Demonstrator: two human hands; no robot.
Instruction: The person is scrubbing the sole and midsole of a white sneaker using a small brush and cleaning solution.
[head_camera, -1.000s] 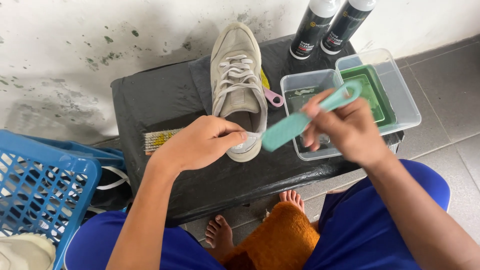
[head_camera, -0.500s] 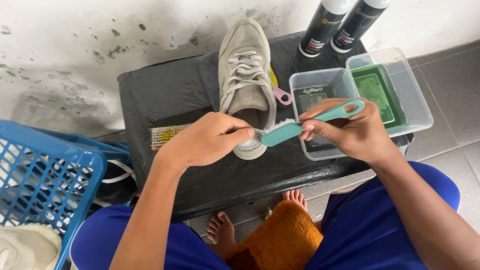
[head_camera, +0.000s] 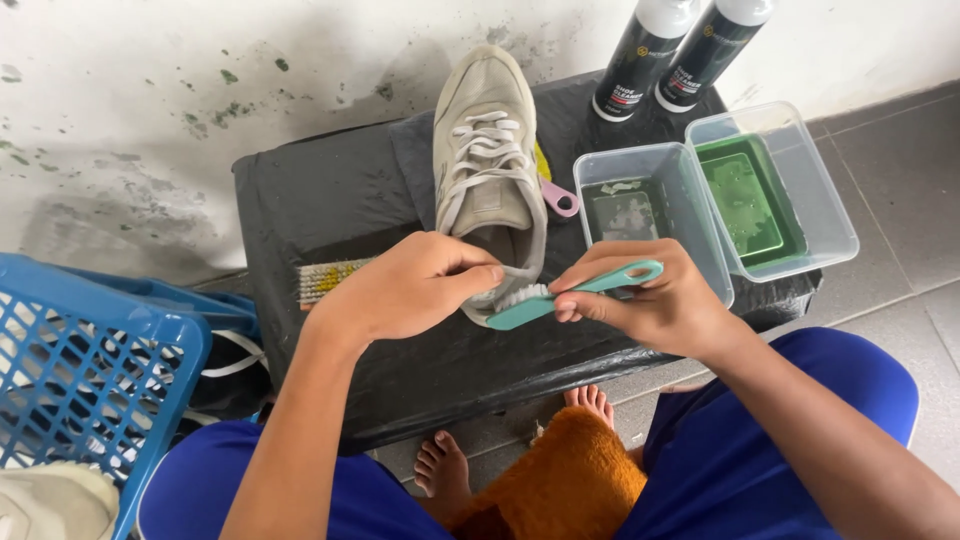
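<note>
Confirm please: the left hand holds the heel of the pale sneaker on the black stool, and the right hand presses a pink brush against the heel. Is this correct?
Not quite. The brush in the right hand is teal, not pink, as the head view shows. The rest stands: the left hand holds the heel of the pale sneaker on the black stool, and the bristles meet the heel.

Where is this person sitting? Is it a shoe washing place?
Probably a home or small-shop shoe-cleaning corner, on a tiled floor by a stained wall. A pale sneaker lies on a black-covered stand, with two cleaner bottles and tubs of water beside it.
</note>
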